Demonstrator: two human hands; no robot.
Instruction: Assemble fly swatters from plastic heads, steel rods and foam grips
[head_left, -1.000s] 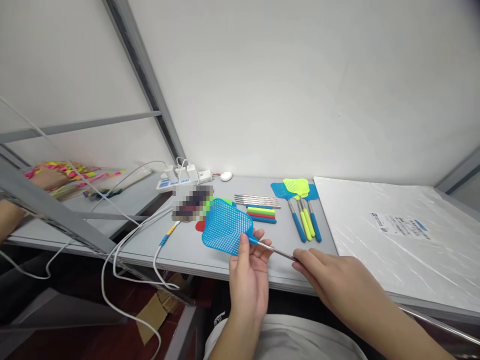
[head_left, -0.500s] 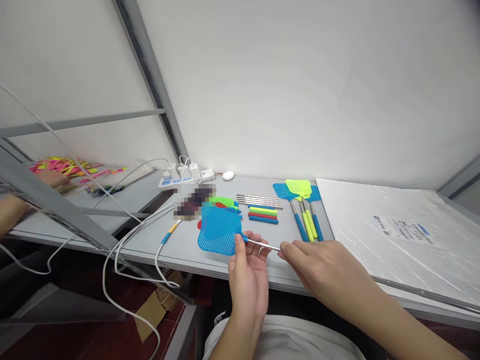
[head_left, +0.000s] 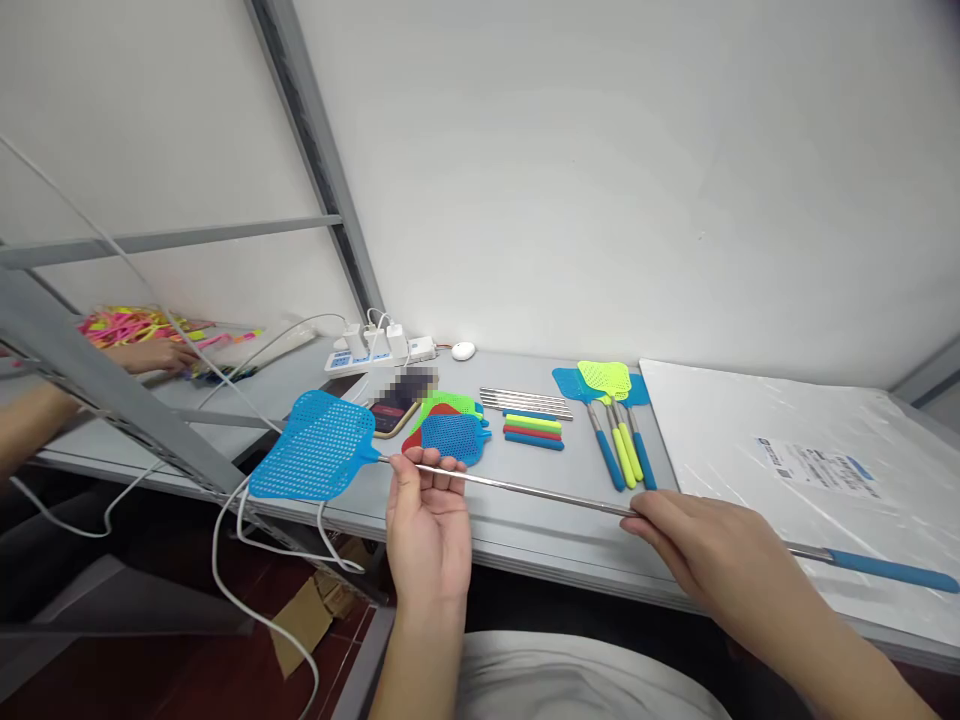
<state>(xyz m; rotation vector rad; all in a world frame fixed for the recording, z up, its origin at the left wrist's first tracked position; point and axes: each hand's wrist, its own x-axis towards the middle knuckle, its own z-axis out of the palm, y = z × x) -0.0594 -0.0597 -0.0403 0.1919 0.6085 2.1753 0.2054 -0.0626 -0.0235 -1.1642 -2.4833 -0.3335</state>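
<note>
A blue fly swatter [head_left: 319, 447] is stretched out across my front on its thin metal telescopic rod [head_left: 532, 490]. My left hand [head_left: 430, 525], palm up, pinches the rod just behind the perforated head. Further along, my right hand [head_left: 701, 540] is closed around the rod. Its blue grip [head_left: 892, 570] sticks out to the right past that hand. Beyond my hands lie loose swatter heads in blue [head_left: 454, 438], red and yellow-green, metal rods [head_left: 525, 403] and coloured grip sleeves [head_left: 533, 432]. Several assembled swatters [head_left: 615, 440] lie to their right, blue and yellow.
A phone [head_left: 397, 405], partly blurred, and a power strip [head_left: 375, 355] with chargers lie at the back left. White cables [head_left: 225, 590] hang over the table edge. At right is a plastic-wrapped white board [head_left: 750, 430]. Behind the metal frame [head_left: 322, 200], another person's hand [head_left: 154, 356] touches small colourful items.
The rod has been drawn out much longer. My left hand and the swatter head moved left, my right hand moved right, and the blue grip now shows beyond it.
</note>
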